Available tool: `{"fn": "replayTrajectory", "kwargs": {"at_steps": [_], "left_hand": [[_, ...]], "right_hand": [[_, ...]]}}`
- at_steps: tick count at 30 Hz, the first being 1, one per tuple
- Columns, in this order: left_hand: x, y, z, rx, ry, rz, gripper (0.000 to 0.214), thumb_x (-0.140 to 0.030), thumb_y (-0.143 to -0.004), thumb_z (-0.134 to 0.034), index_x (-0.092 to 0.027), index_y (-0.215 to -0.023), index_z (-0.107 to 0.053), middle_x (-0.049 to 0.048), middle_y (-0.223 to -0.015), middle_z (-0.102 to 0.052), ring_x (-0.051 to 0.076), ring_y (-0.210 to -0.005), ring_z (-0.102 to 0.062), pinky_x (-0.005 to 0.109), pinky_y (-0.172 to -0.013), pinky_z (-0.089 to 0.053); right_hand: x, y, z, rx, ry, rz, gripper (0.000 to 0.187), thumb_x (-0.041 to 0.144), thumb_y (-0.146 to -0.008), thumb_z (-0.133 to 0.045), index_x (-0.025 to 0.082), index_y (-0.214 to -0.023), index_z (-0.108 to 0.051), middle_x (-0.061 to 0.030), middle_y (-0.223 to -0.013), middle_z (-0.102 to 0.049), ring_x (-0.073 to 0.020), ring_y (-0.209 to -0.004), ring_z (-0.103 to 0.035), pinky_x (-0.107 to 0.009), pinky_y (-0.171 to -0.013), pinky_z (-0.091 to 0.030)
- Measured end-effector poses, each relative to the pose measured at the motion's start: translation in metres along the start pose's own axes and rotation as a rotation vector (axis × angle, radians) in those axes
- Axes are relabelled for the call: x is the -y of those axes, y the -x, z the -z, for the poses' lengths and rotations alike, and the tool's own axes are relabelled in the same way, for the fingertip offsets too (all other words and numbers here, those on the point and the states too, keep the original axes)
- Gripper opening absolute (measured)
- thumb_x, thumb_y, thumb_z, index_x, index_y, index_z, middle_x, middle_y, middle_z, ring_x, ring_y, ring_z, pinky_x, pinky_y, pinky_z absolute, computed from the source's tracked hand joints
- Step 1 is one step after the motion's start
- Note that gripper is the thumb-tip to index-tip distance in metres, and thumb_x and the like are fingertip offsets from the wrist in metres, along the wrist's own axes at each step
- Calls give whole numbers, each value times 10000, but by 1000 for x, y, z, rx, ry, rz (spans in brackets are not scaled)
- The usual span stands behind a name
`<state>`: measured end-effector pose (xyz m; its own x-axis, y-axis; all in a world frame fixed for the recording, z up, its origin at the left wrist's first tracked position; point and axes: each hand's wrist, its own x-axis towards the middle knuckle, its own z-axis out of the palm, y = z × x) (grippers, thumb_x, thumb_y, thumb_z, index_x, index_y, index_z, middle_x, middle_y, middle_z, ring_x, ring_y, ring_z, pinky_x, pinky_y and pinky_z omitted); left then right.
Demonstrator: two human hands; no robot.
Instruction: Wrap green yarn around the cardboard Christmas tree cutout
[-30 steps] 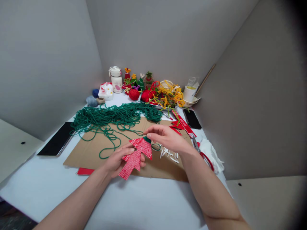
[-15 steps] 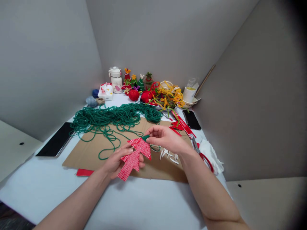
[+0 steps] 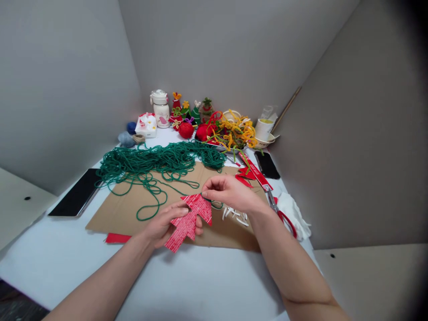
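Note:
A red, white-printed tree-shaped cutout [image 3: 187, 223] is tilted above the cardboard. My left hand [image 3: 163, 224] grips its lower part, thumb on the front and fingers behind. At the cutout's upper tip, my right hand [image 3: 222, 191] is closed in a pinch, and its fingers cover most of the green yarn there. One strand of green yarn [image 3: 170, 186] runs from the tip toward a large loose heap of green yarn [image 3: 150, 162] behind my hands. What exactly the right fingertips pinch is partly hidden.
A brown cardboard sheet [image 3: 113, 211] lies under my hands. White strips [image 3: 236, 215], red-handled scissors [image 3: 286, 220], white tissue [image 3: 294, 216] and a phone [image 3: 266, 165] are on the right. A black tablet [image 3: 75, 194] lies left. Behind stand a white bottle [image 3: 161, 111] and a tangled yellow yarn pile [image 3: 239, 131].
The right hand's fingers have shifted over the cutout's tip, so the green wrapping is now mostly hidden. The cutout has moved slightly right in the left hand's hold.

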<state>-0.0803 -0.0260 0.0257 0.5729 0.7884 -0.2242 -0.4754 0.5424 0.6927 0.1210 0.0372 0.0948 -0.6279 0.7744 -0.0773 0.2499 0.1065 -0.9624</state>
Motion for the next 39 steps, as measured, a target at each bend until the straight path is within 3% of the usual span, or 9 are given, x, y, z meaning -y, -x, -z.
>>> {"fn": "replayTrajectory", "kwargs": {"at_steps": [9,16,23,25,28,31,33,35,39], "left_hand": [[-2,-1,4,-23,53,-29,283,-277,-781,-574,-120,-1014,-605,106,-786,-708,239,-706,-681,365,-682,-514],[-6,0,2,-50,57,-76,211,-261,-777,-590,-114,-919,-641,94,-779,-716,220,-673,-683,352,-694,-522],[-4,1,3,-28,54,-57,210,-248,-782,-582,-113,-934,-636,102,-791,-712,234,-690,-682,368,-682,-525],[-5,2,2,-19,86,-59,200,-256,-782,-580,-113,-907,-641,91,-777,-707,215,-674,-675,358,-698,-521],[-7,3,3,-6,160,-55,195,-283,-770,-592,-115,-853,-648,74,-744,-698,187,-651,-660,329,-706,-519],[-8,2,5,5,239,-33,212,-304,-762,-598,-104,-808,-652,72,-734,-690,168,-648,-648,314,-740,-519],[-9,2,6,4,268,-15,225,-308,-761,-597,-94,-801,-653,76,-734,-687,162,-648,-645,311,-761,-519],[-9,1,6,-7,275,-15,225,-299,-758,-599,-83,-795,-653,82,-728,-685,159,-641,-643,310,-758,-523],[-11,-1,4,-64,297,-51,215,-281,-782,-566,-84,-795,-651,77,-698,-672,146,-607,-630,299,-728,-535]], "right_hand": [[0,3,9,19,20,-27,292,436,-824,-548,168,-895,-642,-12,-821,-625,-103,-680,-530,-229,-624,-408],[-1,2,9,-4,43,-82,292,447,-783,-587,160,-809,-631,16,-689,-567,-82,-563,-452,-214,-530,-348],[-3,0,6,-16,20,-67,236,379,-785,-608,145,-751,-616,8,-664,-561,-76,-566,-451,-211,-554,-373],[-1,0,7,-11,37,-38,266,404,-809,-580,144,-786,-632,-12,-723,-599,-92,-622,-500,-222,-598,-405],[2,0,6,-9,21,59,324,427,-863,-506,165,-1006,-631,-53,-963,-637,-137,-871,-570,-256,-766,-445],[-2,-2,-2,-1,-40,92,374,442,-892,-457,210,-1168,-555,-59,-1164,-579,-143,-1074,-521,-279,-922,-401],[-7,-4,-7,21,-97,65,359,470,-896,-435,215,-1114,-562,-46,-1091,-596,-127,-992,-549,-266,-881,-421],[-11,-6,-10,63,-143,52,352,489,-903,-404,189,-964,-578,-21,-883,-606,-105,-792,-560,-240,-743,-446],[-9,-7,-7,47,-36,34,328,457,-889,-444,162,-820,-569,36,-629,-491,-75,-549,-430,-201,-520,-342]]}}
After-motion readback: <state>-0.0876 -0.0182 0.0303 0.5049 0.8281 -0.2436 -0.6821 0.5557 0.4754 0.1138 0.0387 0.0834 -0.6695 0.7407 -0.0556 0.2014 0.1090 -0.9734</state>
